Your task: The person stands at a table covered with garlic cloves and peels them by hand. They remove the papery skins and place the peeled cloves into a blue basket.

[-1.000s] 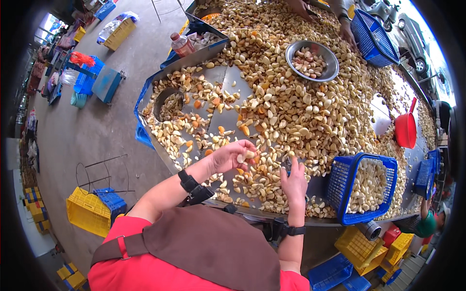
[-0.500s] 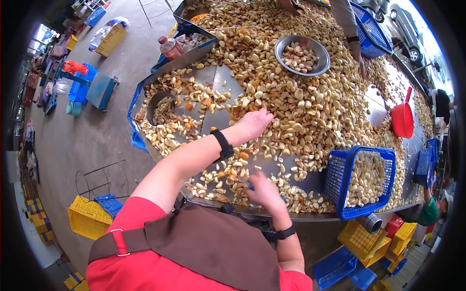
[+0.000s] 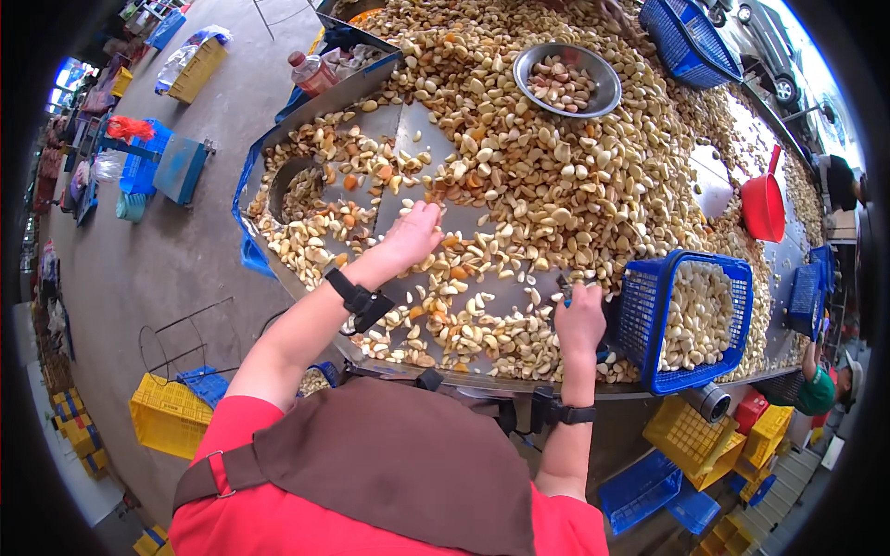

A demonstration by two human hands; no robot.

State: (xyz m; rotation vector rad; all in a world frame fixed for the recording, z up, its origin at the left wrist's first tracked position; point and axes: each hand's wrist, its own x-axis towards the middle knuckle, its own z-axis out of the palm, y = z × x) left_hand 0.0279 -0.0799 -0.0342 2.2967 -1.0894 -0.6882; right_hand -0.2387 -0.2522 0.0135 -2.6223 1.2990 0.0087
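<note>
Pale cloves that look like garlic [image 3: 575, 222] lie heaped over a metal table [image 3: 399, 218], with brown and orange bits among them. Over the thinner scatter on the left, my left hand [image 3: 414, 233] has its fingers bent together at the cloves; whether a clove sits in them is hidden. Near the table's front edge, my right hand [image 3: 580, 320] is closed round a small tool, of which only dark and blue ends show. Just right of it stands a blue plastic basket [image 3: 656, 320] filled with pale cloves.
A steel bowl [image 3: 607, 91] of pinkish cloves rests on the heap. A red scoop [image 3: 763, 208] lies to the right. At the left, a round hole [image 3: 283, 190] opens in the tabletop. A bottle [image 3: 311, 74] stands beyond. Another blue basket [image 3: 686, 42] sits at the far edge.
My left hand has moved left and slightly nearer, off the main heap. My right hand has moved right and farther in, toward the blue basket. The co-worker's arm at the far side has drawn back.
</note>
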